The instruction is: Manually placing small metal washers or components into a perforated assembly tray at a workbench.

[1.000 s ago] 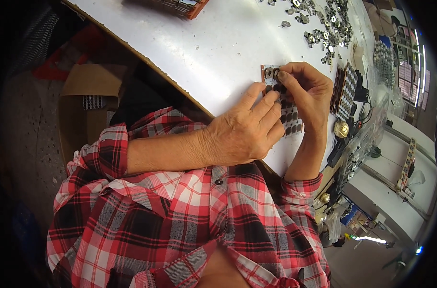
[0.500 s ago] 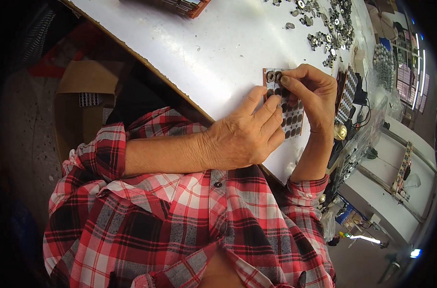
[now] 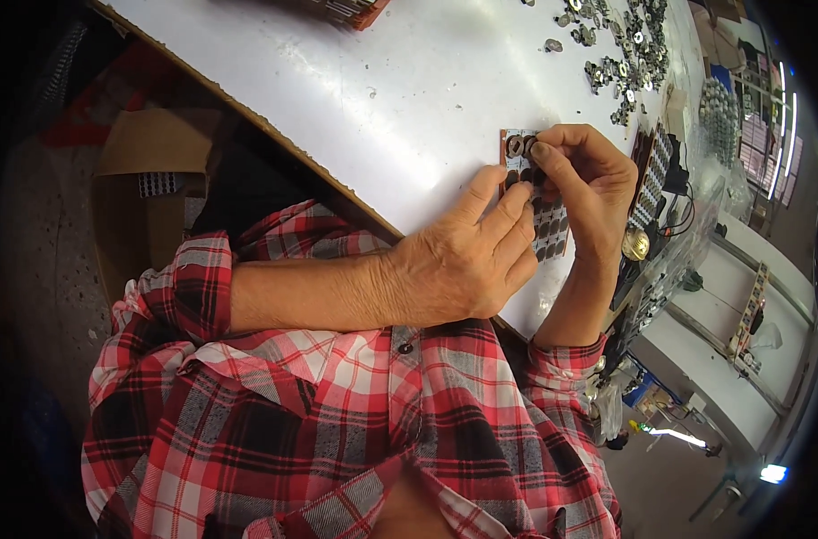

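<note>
A flat panel (image 3: pixel 550 235) with an orange-brown edge lies on the white table, carrying rows of dark round pieces. Near its far end sit ring-shaped metal pieces (image 3: pixel 515 145). My left hand (image 3: pixel 463 256) lies over the panel's left side, thumb and fingers apart, with the fingertips resting on it. Above the far right corner, my right hand (image 3: pixel 596 184) pinches a small dark round piece (image 3: pixel 531 144) between thumb and forefinger, against the panel. The fingers partly hide that piece, and both hands cover part of the panel.
Loose small metal pieces (image 3: pixel 638 54) are scattered at the table's far right. An orange-edged stack (image 3: pixel 337 9) stands at the far edge of view. More panels (image 3: pixel 651 180) lie right of my right hand, near a round brass-coloured object (image 3: pixel 636 243). A cardboard box (image 3: pixel 149 148) stands lower left.
The view has shifted slightly, so the panel and hands appear a little further right. My right finger and thumb stay at the round piece; my left hand keeps its place on the panel.
</note>
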Available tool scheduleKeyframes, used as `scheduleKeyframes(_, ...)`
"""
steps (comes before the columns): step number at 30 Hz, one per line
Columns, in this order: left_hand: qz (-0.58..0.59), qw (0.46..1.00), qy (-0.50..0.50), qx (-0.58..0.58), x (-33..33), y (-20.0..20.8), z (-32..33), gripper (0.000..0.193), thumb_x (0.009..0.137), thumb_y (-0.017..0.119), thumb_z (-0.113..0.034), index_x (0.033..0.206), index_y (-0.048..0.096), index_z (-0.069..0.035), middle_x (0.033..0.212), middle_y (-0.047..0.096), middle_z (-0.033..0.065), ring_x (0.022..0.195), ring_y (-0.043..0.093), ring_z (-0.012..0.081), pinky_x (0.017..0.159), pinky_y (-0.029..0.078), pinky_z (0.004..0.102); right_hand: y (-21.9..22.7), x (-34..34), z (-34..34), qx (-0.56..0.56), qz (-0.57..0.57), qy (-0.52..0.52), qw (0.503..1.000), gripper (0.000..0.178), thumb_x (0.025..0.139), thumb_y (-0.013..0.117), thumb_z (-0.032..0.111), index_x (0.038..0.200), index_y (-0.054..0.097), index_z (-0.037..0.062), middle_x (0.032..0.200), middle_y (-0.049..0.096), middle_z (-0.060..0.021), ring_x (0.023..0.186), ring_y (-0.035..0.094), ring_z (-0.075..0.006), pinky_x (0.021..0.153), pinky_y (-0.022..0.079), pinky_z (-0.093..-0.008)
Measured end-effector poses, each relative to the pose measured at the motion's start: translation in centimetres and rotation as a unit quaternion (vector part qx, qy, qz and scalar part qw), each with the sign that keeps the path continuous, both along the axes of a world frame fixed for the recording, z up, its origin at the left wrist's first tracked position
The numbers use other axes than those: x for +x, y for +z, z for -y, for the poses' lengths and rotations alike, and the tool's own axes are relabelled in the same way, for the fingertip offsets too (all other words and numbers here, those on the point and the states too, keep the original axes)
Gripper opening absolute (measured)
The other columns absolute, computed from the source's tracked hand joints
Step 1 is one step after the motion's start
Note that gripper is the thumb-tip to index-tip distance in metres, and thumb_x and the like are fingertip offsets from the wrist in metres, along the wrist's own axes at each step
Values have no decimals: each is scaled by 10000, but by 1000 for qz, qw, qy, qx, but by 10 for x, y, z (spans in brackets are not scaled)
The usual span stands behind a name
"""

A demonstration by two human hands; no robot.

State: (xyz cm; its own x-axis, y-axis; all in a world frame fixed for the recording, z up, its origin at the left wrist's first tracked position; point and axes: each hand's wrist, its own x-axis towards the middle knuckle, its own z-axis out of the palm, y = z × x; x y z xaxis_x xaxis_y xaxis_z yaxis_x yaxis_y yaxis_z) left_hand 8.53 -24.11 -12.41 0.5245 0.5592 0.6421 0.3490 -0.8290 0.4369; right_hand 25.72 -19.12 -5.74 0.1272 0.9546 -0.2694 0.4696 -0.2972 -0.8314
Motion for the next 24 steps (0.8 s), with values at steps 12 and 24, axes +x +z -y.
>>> scheduleKeyframes(12,12,1000,-4,-13,-4,2,-2,188,767,649,-171,797,643,15,1039,701,246,1143,656,381,1063,444,583,0,-1,-24,-2,-17,-41,999,129,893,788,84,929,685,15,730,670,-4,546,560,-50,462,413,-200)
scheduleKeyframes(24,11,999,-21,-31,-5,2,-2,237,739,691,-194,825,637,20,1075,697,249,1157,647,387,1071,436,576,-20,-4,-84,163,164,88,969,148,942,740,101,1062,743,14,783,684,24,637,544,-27,562,419,-199)
